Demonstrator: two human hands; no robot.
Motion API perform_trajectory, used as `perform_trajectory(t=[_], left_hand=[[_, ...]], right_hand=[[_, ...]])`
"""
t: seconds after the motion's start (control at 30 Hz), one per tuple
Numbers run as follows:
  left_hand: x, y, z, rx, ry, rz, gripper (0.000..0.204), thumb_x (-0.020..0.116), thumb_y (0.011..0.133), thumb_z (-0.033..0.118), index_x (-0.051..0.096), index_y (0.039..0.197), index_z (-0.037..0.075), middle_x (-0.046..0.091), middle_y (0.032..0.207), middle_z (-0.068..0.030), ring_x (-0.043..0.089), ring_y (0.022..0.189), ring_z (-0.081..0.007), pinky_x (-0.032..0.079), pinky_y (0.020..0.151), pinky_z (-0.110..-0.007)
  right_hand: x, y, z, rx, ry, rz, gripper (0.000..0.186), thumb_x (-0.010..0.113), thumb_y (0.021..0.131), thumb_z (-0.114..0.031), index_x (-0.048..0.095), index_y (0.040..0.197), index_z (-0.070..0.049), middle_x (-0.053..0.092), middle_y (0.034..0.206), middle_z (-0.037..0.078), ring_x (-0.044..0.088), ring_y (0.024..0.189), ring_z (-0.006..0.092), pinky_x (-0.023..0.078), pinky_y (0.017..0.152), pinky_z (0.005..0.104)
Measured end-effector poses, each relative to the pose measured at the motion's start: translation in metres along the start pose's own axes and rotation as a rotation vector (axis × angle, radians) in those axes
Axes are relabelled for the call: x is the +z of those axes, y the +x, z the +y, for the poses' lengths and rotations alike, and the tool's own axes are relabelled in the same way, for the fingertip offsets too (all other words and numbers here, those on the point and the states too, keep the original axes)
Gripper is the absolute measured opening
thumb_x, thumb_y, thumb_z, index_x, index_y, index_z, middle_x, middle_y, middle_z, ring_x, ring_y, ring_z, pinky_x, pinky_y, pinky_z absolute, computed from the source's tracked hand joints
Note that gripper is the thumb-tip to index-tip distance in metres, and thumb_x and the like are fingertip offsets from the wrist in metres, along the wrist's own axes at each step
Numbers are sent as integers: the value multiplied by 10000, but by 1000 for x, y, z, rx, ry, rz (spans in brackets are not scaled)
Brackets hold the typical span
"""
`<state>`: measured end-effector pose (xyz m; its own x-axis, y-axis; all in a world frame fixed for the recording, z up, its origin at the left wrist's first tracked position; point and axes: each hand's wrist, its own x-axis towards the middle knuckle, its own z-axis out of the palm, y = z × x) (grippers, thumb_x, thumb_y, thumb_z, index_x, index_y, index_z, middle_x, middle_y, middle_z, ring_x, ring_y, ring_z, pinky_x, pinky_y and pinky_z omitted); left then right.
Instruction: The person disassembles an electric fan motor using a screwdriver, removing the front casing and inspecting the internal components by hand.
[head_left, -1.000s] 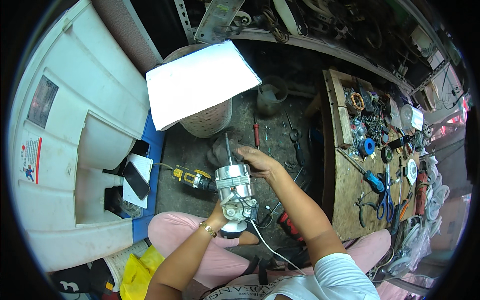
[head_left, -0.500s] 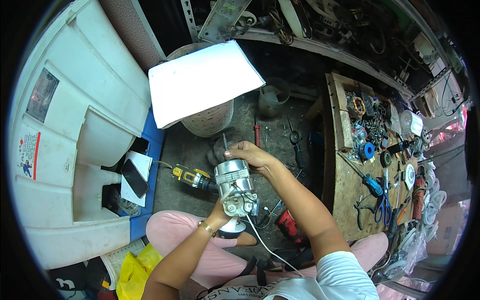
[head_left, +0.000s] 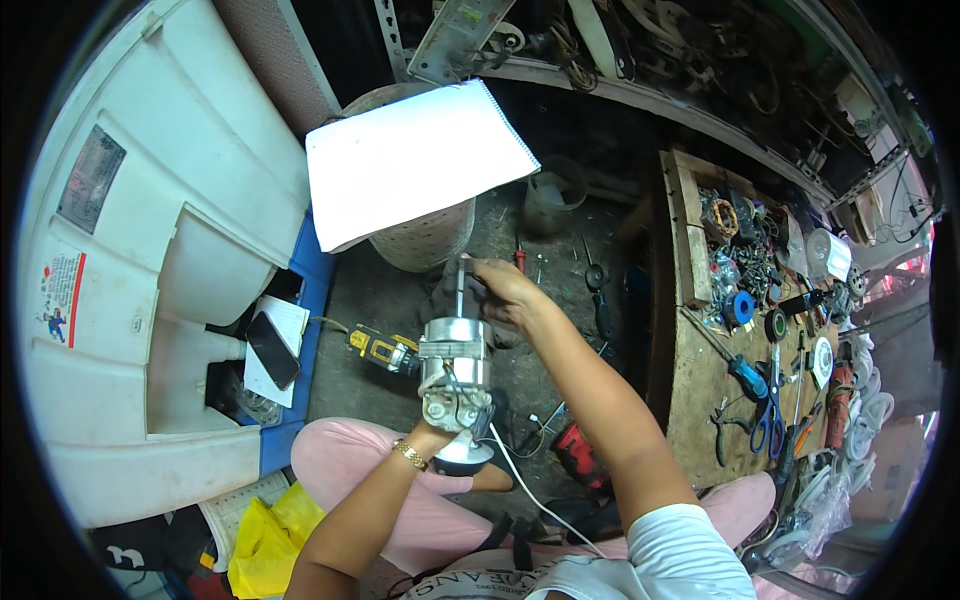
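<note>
A silver fan motor, with a white gearbox and wires at its lower end, is held up in front of me above the floor. My left hand is closed around the gearbox end from below, and the motor hides part of its fingers. From the motor's far end sticks a thin metal shaft. My right hand pinches that shaft near its tip, with fingers partly in shadow. A white cord runs from the motor down toward my lap.
A yellow-and-black power tool lies on the floor to the left. Behind the motor, a spiral notebook covers a perforated basket. On the right, a wooden bench carries scissors, pliers and screwdrivers. A phone rests at the left.
My right hand has slid from beside the motor's far end out to the shaft's tip. The motor has turned a little more upright and shifted slightly left in my left hand.
</note>
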<state>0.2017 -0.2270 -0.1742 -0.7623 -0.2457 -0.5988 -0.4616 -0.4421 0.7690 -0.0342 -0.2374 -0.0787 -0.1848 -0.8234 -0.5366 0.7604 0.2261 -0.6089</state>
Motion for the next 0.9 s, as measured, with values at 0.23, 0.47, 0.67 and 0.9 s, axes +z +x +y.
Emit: perform_trajectory(t=[0.23, 0.47, 0.67, 0.9], left_hand=[[18, -20, 36, -159, -5, -4, 177, 662, 797, 169, 607, 851, 10, 612, 693, -61, 609, 565, -141, 517, 538, -282], [17, -20, 35, -136, -17, 22, 168, 649, 779, 128, 576, 876, 13, 609, 695, -69, 614, 567, -164, 521, 544, -294], [6, -13, 22, -184, -171, 40, 256, 626, 786, 90, 472, 985, 42, 580, 676, -74, 600, 547, -175, 511, 506, -309], [-1, -18, 21, -103, -182, 40, 304, 621, 776, 36, 415, 998, 55, 567, 678, -85, 590, 541, -178, 520, 499, -323]], right_hand=[[-44, -24, 15, 13, 262, -122, 258, 573, 927, -155, 575, 1117, 19, 666, 971, 115, 663, 738, 150, 574, 602, 284], [-40, -14, 57, -240, 173, -447, 415, 723, 811, -164, 564, 1159, -4, 667, 989, 49, 634, 804, 117, 523, 696, 249], [-24, 6, 61, -267, 150, -387, 215, 705, 837, -161, 608, 957, -12, 655, 874, 54, 621, 772, 129, 518, 708, 282], [-8, 27, 29, -192, 420, -15, 160, 640, 885, -164, 617, 926, -11, 658, 862, 86, 634, 729, 180, 546, 680, 343]])
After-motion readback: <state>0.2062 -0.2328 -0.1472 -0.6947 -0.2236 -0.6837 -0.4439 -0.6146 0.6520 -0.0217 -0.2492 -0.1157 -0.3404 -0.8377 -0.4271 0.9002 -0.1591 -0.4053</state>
